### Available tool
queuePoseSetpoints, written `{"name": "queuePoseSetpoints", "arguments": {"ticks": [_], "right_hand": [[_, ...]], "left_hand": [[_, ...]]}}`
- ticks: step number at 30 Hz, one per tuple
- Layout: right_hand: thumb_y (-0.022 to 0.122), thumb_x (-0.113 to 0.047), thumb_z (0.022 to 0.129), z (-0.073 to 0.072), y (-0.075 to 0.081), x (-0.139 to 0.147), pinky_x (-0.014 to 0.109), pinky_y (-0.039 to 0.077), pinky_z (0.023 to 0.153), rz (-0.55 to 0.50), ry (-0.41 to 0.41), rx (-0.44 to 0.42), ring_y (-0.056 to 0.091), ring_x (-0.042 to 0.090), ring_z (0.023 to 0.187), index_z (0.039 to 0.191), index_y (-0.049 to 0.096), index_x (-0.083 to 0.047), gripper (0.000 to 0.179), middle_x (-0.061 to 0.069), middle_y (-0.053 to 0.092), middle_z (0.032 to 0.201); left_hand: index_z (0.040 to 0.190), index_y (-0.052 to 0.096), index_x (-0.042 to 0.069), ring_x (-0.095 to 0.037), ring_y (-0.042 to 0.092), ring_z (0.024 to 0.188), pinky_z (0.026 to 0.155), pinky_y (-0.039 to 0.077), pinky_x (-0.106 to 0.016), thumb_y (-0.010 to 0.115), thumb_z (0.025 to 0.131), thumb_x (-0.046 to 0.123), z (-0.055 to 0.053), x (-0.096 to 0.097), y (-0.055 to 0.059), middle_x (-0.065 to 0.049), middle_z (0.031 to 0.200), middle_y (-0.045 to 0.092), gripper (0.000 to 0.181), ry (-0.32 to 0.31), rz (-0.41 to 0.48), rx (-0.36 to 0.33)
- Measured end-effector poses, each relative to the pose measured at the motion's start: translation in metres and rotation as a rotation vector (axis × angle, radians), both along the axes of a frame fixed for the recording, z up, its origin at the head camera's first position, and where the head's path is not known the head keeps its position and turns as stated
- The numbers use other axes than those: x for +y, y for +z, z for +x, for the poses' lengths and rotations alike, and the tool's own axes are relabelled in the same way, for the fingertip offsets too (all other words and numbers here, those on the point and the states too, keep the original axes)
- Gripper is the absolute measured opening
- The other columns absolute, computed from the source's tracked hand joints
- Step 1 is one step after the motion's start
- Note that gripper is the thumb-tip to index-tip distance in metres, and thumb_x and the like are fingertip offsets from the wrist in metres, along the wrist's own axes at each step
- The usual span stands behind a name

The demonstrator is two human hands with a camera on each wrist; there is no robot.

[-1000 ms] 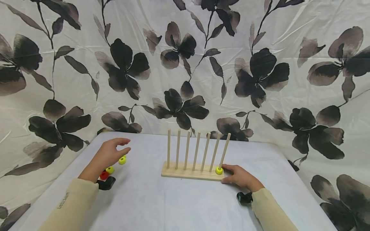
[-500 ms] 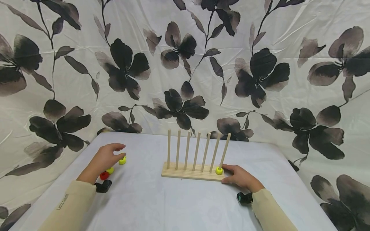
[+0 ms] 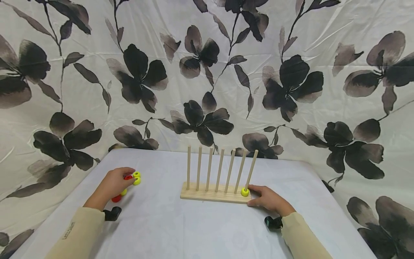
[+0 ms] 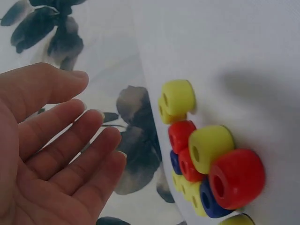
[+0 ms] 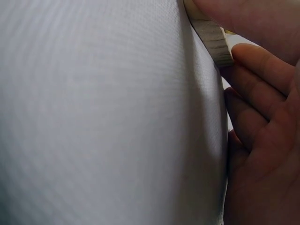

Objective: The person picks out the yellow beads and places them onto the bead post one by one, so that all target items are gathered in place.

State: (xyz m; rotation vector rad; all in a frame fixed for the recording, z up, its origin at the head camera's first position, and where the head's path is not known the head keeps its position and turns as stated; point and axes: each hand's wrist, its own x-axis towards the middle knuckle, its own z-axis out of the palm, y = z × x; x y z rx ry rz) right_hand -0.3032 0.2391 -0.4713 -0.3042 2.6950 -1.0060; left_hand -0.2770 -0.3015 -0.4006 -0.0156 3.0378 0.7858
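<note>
My left hand [image 3: 111, 185] hovers over a cluster of beads on the table's left side, thumb and forefinger apart around a red bead [image 3: 128, 177]. In the left wrist view its fingers [image 4: 86, 161] are loosely bent, with nothing held. Beside the thumb sit yellow beads [image 3: 137, 180]; the cluster also has a large red bead [image 4: 237, 179] and a blue bead [image 4: 206, 197]. My right hand [image 3: 270, 198] grips the right end of a wooden peg board [image 3: 210, 194], thumb in front and fingers behind. One yellow bead [image 3: 244, 192] sits at the foot of its rightmost peg.
Several upright pegs [image 3: 220, 169] rise from the board. A white cloth [image 3: 194, 230] covers the table, and a floral curtain [image 3: 207, 82] hangs behind its far edge. Each wrist wears a small black camera [image 3: 113, 213].
My left hand has lowered and shifted slightly left toward the beads, uncovering another yellow bead and a red one. My right hand and the peg board have stayed in place.
</note>
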Motion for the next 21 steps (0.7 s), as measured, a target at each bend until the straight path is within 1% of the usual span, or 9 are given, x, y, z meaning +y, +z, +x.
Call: {"name": "queuePoseSetpoints", "arguments": {"ticks": [4,10,14,17,21], "right_hand": [[0.082,-0.04,0.073,0.0,0.0,0.0,0.06,0.026,0.115,-0.007,-0.003,0.0,0.032,0.039,0.143,0.143,0.049,-0.014,0.082,0.014,0.043,0.15],[0.082,-0.04,0.074,0.0,0.0,0.001,0.059,0.025,0.115,-0.012,-0.001,-0.004,0.032,0.039,0.143,0.144,0.048,-0.013,0.083,0.014,0.043,0.151],[0.082,-0.04,0.073,-0.001,-0.001,0.001,0.059,0.025,0.115,-0.02,-0.002,-0.006,0.031,0.039,0.143,0.143,0.048,-0.014,0.082,0.014,0.043,0.151],[0.082,-0.04,0.074,-0.001,-0.002,0.001,0.059,0.026,0.115,-0.017,0.001,0.007,0.032,0.039,0.142,0.143,0.049,-0.014,0.08,0.014,0.043,0.15],[0.082,-0.039,0.074,-0.001,-0.002,0.0,0.059,0.026,0.114,-0.015,0.002,0.018,0.033,0.039,0.142,0.142,0.05,-0.015,0.079,0.014,0.044,0.15]], "left_hand": [[0.133,0.053,-0.003,-0.043,0.051,0.113,0.093,0.049,-0.059,0.067,0.09,0.022,-0.001,-0.004,-0.004,-0.03,0.129,0.053,0.052,0.028,-0.01,-0.055],[0.133,0.052,-0.006,-0.043,0.052,0.11,0.092,0.051,-0.058,0.065,0.09,0.021,-0.002,-0.01,-0.014,-0.031,0.127,0.054,0.052,0.039,-0.021,-0.085],[0.133,0.051,-0.008,-0.043,0.054,0.106,0.087,0.053,-0.056,0.067,0.089,0.019,-0.002,-0.015,-0.019,-0.033,0.124,0.054,0.054,0.048,-0.031,-0.112],[0.132,0.05,-0.009,-0.04,0.056,0.1,0.083,0.056,-0.052,0.067,0.088,0.018,-0.002,-0.018,-0.022,-0.032,0.119,0.056,0.054,0.051,-0.045,-0.127],[0.129,0.053,-0.009,-0.035,0.056,0.094,0.081,0.058,-0.049,0.067,0.088,0.016,-0.002,-0.02,-0.024,-0.029,0.114,0.06,0.05,0.043,-0.055,-0.148]]}}
